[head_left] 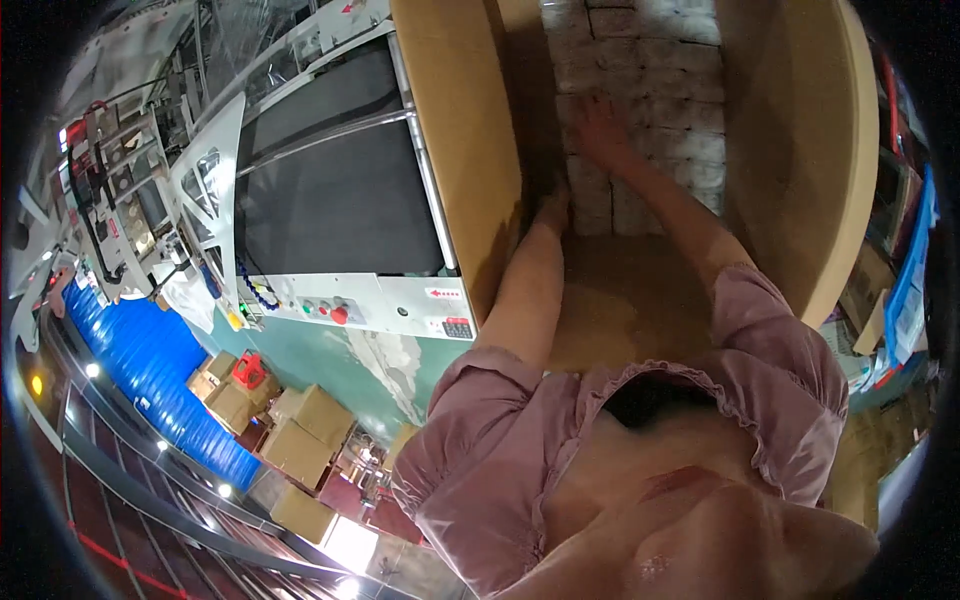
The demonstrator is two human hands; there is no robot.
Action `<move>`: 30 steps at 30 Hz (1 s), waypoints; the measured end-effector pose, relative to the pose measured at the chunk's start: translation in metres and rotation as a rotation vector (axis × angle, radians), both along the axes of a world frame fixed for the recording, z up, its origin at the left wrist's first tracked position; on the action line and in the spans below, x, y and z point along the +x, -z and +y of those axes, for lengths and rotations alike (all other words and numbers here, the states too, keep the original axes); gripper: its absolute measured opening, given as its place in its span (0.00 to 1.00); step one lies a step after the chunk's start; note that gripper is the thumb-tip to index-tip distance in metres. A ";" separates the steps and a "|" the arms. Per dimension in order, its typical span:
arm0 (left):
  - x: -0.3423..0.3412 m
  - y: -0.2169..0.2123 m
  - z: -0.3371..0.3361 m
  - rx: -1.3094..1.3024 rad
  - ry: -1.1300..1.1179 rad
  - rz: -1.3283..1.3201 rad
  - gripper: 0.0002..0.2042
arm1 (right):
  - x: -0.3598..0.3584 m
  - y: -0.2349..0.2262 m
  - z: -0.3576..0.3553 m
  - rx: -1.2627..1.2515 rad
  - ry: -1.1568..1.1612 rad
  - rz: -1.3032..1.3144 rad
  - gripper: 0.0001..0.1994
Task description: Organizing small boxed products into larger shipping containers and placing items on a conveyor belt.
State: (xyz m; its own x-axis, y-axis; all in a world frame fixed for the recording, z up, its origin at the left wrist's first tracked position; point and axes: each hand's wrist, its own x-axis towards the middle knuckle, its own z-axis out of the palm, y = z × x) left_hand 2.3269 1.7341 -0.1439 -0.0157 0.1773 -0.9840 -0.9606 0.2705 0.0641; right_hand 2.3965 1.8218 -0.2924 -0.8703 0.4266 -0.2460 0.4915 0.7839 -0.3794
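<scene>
Both my arms reach down into a tall cardboard box [465, 130]. Inside it, small white packs in clear film [680, 115] lie in close rows. My right hand [603, 135] rests on these packs, its fingers stretched out and apart, holding nothing. Beside the box's left inner wall is my left hand [555, 208], close to the edge of the packs. Shadow covers its fingers, so I cannot make out their shape or whether they touch a pack. Bare brown cardboard [630, 290] shows between the packs and my body.
Left of the box stands a machine with a black conveyor belt [335, 180] and a red button [339, 315] on its panel. Several cartons [305, 435] are stacked farther off on the green floor [300, 360]. Blue sheeting [905, 270] hangs at the right.
</scene>
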 end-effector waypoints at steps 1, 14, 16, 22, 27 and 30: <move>-0.003 0.004 0.003 0.014 0.001 -0.018 0.24 | -0.004 0.001 0.003 0.060 0.027 0.023 0.25; 0.000 0.007 -0.009 0.264 -0.024 -0.214 0.30 | -0.012 -0.007 0.006 0.000 0.027 -0.095 0.33; 0.003 0.002 -0.017 0.314 -0.026 -0.219 0.31 | -0.014 -0.029 0.010 0.011 0.032 -0.059 0.34; 0.019 -0.001 -0.029 0.424 -0.026 -0.259 0.33 | -0.002 -0.153 0.018 0.106 0.194 0.122 0.33; 0.040 -0.026 -0.047 0.518 -0.011 -0.277 0.35 | 0.026 -0.267 0.045 -0.092 0.105 0.739 0.32; 0.026 -0.080 -0.055 0.928 -0.014 -0.001 0.35 | 0.051 -0.370 0.047 -0.110 -0.089 1.045 0.31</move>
